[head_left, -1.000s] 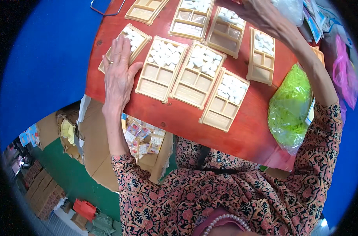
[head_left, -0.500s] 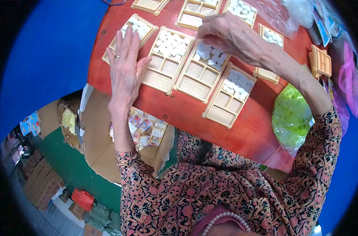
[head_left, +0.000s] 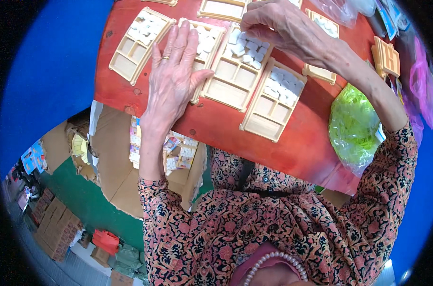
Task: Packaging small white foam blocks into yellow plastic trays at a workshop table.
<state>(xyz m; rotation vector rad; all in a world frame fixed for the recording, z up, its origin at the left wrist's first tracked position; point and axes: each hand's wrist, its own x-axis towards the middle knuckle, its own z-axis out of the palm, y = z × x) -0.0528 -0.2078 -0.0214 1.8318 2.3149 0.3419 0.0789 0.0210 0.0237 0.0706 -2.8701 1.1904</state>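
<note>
My left hand (head_left: 176,71) lies flat, fingers stretched, over a beige compartment tray (head_left: 199,65) and hides part of it. White pebble-like pieces (head_left: 206,44) fill that tray's far section. My right hand (head_left: 292,31) is bent, fingertips drawn together at the far end of the neighbouring tray (head_left: 231,93); whatever they hold is hidden. Loose white pieces (head_left: 247,50) lie in this tray's large section, its smaller sections bare. On the left stands another part-filled tray (head_left: 125,66), and on the right one more (head_left: 261,127) with its pieces packed closer.
More trays line the far side of the red table (head_left: 292,155). To the right are a clear bag of bright green material (head_left: 353,126), stacked orange-beige trays (head_left: 386,57) and pink plastic (head_left: 418,86). A cardboard box (head_left: 114,157) with small packets stands below the table's left edge.
My left hand has moved right, off the leftmost tray and onto the second one. The leftmost tray now shows whole. My right hand stays near the third tray's far end; the view shifted slightly.
</note>
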